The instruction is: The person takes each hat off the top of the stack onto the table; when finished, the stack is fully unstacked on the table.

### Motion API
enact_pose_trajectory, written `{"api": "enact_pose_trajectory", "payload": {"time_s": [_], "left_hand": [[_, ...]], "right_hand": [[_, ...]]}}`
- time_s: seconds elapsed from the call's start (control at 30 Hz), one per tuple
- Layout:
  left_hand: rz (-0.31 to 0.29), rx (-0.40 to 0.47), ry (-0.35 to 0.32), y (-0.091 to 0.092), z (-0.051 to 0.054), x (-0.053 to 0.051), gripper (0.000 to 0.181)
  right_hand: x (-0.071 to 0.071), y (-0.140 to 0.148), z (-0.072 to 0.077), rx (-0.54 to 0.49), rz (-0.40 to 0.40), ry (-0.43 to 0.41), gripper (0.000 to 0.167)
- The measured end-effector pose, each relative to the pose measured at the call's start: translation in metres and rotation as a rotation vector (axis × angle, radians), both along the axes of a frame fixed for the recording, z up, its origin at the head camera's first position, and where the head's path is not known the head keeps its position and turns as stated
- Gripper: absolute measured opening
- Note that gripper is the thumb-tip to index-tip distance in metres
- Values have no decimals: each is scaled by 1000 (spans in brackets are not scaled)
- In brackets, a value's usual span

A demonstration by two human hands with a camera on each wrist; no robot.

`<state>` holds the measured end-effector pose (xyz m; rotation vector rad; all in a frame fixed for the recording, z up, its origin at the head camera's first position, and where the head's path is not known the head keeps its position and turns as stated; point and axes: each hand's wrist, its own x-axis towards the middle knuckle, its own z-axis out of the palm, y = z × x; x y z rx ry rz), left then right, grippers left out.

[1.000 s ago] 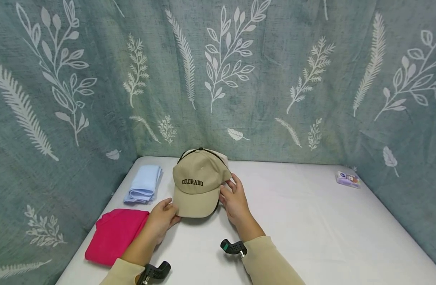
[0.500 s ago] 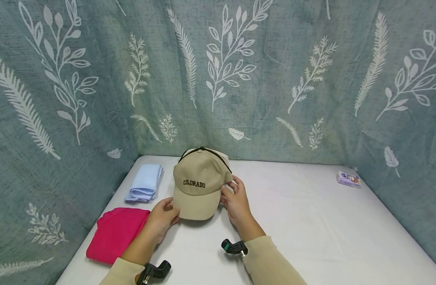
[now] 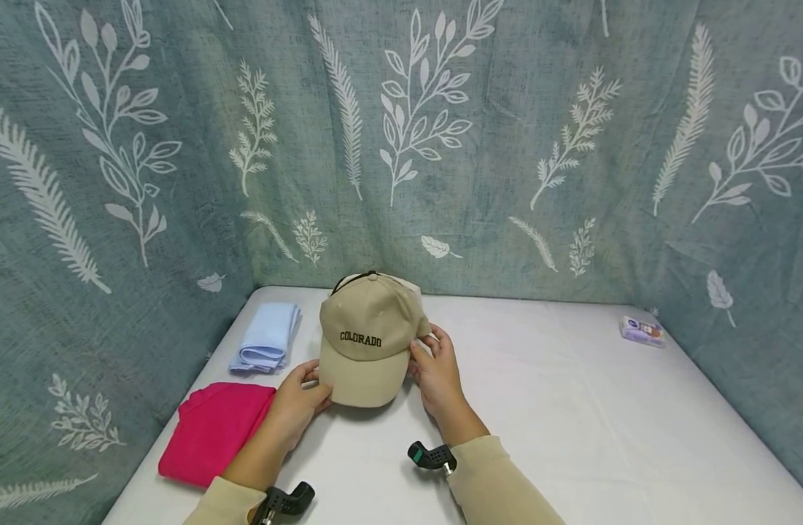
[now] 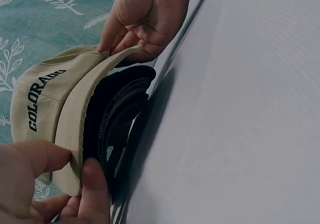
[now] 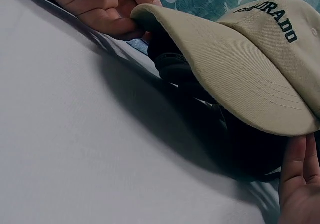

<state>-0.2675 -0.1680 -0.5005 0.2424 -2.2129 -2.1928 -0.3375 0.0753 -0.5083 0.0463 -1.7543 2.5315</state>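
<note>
A beige cap [image 3: 367, 372] lettered COLORADO sits over other headwear at the table's back left of centre. My left hand [image 3: 298, 401] pinches the left edge of its brim; in the left wrist view thumb and fingers of that hand [image 4: 65, 179] grip the brim [image 4: 75, 134]. My right hand [image 3: 436, 372] holds the cap's right side near the brim's corner. Under the brim [image 5: 240, 79], the right wrist view shows dark stacked brims [image 5: 175, 67]. A black-edged cap lies behind the beige one, mostly hidden.
Left of the cap lie a folded light blue cloth [image 3: 268, 339] and, nearer, a folded pink cloth [image 3: 211, 430]. A small purple-and-white packet [image 3: 642, 332] is at the back right of the white table [image 3: 572, 408]. Patterned curtain [image 3: 473, 146] hangs behind and at both sides.
The beige cap has shifted slightly right and toward me, covering more of the black edging behind it. Both hands keep their hold on it.
</note>
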Motion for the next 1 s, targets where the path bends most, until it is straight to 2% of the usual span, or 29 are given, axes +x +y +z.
{"api": "enact_pose_trajectory", "payload": {"time_s": [0.17,0.37,0.6,0.8,1.0], "left_hand": [[3,-26,16,-2,-2,6,59],[-27,-14,57,6,2,4,60],[-28,-39,65,13,4,5,62],[-24,-79,86,17,8,7,62],[-30,-86,92,23,7,9,61]], "right_hand": [[4,0,-5,-14,2,-12,52],[2,11,3,-14,-21,-9,48],[3,18,11,-37,-23,-14,44],[6,24,12,-40,-26,-9,44],[8,31,12,-26,-36,-19,44]]}}
